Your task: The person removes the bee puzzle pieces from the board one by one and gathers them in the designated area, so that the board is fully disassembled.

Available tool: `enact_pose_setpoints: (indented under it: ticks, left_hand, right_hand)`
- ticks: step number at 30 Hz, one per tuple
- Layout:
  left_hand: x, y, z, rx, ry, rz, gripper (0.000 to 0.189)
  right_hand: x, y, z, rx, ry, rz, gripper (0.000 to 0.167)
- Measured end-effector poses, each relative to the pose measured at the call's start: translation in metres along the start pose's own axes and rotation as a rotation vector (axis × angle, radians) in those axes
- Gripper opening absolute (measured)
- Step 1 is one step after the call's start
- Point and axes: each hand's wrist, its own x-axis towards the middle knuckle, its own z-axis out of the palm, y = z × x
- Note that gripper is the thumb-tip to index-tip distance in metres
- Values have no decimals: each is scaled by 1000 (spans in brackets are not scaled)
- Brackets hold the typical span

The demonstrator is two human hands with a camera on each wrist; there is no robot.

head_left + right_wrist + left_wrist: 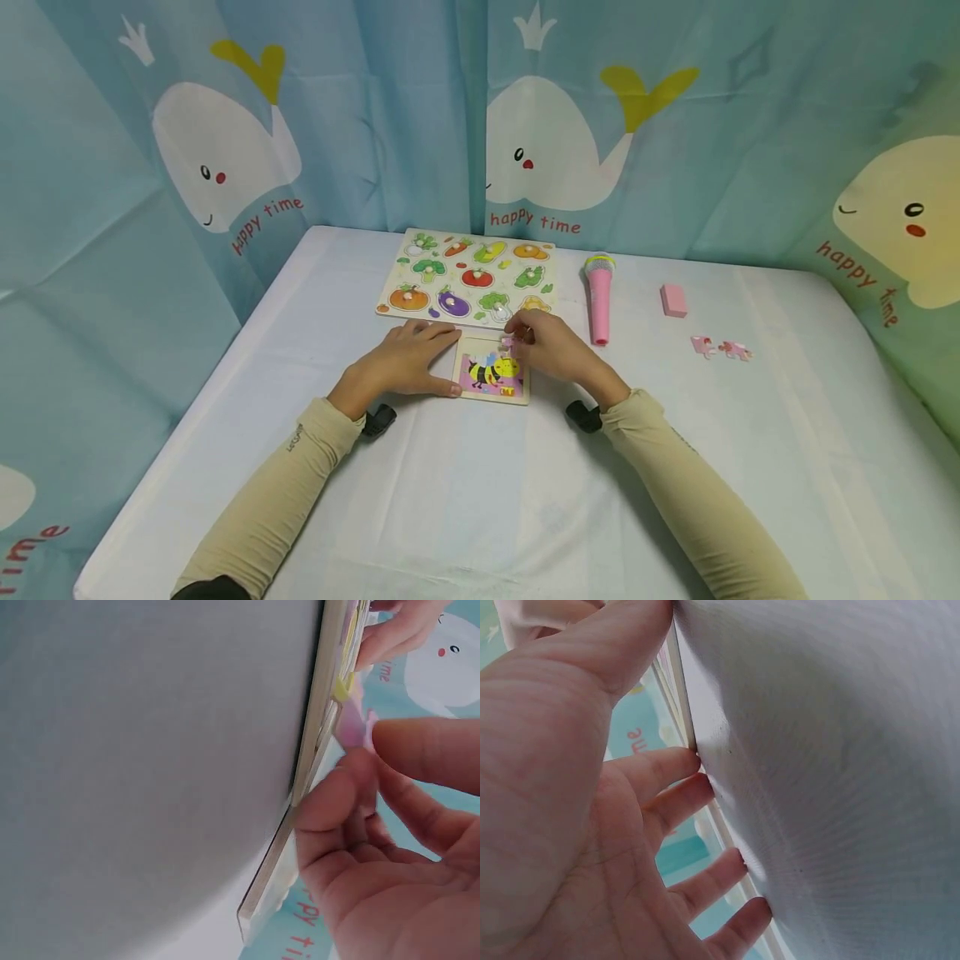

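A small square jigsaw puzzle with a bee picture (487, 372) lies in its pale wooden tray (491, 401). My left hand (405, 358) rests at the tray's left side, thumb near the lower left corner and fingers spread towards the upper left. In the left wrist view the fingertips (731, 859) meet the white cloth. Over the tray's upper right corner, my right hand (551, 346) pinches a pink puzzle piece (349, 724) between thumb and fingers. The piece is tilted up from the tray, and the fingers partly hide it.
A vegetable peg board (468, 277) lies right behind the tray. To the right are a pink toy microphone (600, 304), a pink block (673, 301) and two loose pink puzzle pieces (702, 347). A whale-print curtain (420, 125) hangs behind the white-covered table (465, 508).
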Motion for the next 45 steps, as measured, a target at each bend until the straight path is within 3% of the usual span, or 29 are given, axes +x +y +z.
enact_pose_setpoints:
  ticks: [14,23,32,45]
  left_hand:
    - [1,-2,-1,-2,0,-7,98]
    - [0,-1,-2,-5,2,-6,98]
    - [2,-2,4,-12,5,2,98]
    - [1,0,4,-10,6,0,98]
  right_hand:
    - [-4,7,-7,38,-2,-78,17]
    - [-3,7,-8,62,43,-6,12]
    - [-11,13,-17,254,57,59,11]
    - [-25,22,-33,322,116,125,13]
